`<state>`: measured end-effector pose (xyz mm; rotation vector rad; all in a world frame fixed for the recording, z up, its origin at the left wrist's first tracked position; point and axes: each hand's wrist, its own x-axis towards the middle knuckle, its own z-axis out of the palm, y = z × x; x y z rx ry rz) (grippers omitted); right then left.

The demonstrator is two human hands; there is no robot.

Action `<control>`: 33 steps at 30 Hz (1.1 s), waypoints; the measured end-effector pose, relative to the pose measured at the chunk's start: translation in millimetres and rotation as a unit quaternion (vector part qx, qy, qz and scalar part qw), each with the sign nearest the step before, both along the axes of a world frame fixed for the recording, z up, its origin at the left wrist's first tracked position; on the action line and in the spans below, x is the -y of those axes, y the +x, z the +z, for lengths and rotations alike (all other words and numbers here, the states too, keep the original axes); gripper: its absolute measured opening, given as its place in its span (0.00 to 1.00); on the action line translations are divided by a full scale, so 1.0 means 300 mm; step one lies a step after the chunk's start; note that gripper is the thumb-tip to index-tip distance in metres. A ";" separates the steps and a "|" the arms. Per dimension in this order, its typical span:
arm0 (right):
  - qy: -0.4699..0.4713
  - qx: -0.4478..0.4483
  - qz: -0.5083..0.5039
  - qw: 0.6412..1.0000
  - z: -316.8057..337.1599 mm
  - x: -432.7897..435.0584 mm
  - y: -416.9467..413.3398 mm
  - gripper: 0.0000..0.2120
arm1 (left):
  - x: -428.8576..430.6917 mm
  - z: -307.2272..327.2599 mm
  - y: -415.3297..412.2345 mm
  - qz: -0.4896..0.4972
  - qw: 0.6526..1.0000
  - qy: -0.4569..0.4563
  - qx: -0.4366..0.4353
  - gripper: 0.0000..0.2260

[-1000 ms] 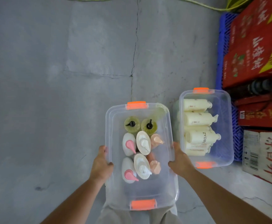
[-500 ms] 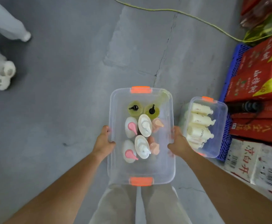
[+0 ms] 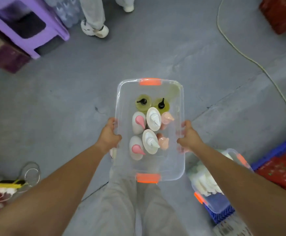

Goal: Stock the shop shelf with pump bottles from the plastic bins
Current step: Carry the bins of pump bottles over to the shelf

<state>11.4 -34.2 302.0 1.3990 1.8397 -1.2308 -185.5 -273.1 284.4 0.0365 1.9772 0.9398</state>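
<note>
Both hands grip the clear bin (image 3: 169,162) by its long sides. The left hand (image 3: 109,135) is curled round the left rim and the right hand (image 3: 189,136) round the right rim, roughly opposite each other. The bin is carried level in front of the body, above the grey floor (image 3: 53,103).

Contents: eight pump bottles (image 3: 153,119), upright and clustered toward the far end, so the near end is bare. A second bin (image 3: 212,204) of white bottles sits on the floor just beside the person's right leg. No shelf is in view.

Assessment: the step in hand appears to be carrying this bin to the shelf.
- Keep the bin flat, since the far-heavy load would tip it forward and topple the bottles.
- Sliding both grips slightly further forward would balance it better.
- Mind the cord (image 3: 240,53) across the floor to the right and the power strip (image 3: 9,183) to the left.
- Another person's legs (image 3: 94,17) stand ahead, so allow room.
- Set the bin down before taking any bottle out.
</note>
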 end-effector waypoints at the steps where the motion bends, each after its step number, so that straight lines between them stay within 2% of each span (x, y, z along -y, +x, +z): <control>1: 0.001 0.001 0.024 1.000 0.005 0.018 -0.047 0.26 | 0.046 0.008 -0.015 0.021 1.000 0.000 -0.002 0.24; 7: -0.014 -0.014 0.148 0.989 0.021 0.199 -0.331 0.23 | 0.368 0.014 -0.085 0.152 0.988 0.007 0.003 0.26; 14: -0.057 -0.019 0.225 0.972 0.010 0.527 -0.653 0.25 | 0.792 -0.010 -0.177 0.238 0.971 -0.017 -0.010 0.35; 23: -0.076 0.000 0.331 0.941 0.033 0.973 -1.081 0.23 | 1.246 0.018 -0.306 0.381 0.924 -0.010 -0.018 0.35; 27: -0.063 -0.012 0.403 0.913 0.045 1.159 -1.277 0.23 | 1.399 0.069 -0.411 0.423 0.905 -0.018 -0.044 0.32; 33: -0.055 -0.022 0.472 0.880 0.077 1.418 -1.592 0.22 | 1.625 0.087 -0.584 0.479 0.877 -0.002 -0.034 0.32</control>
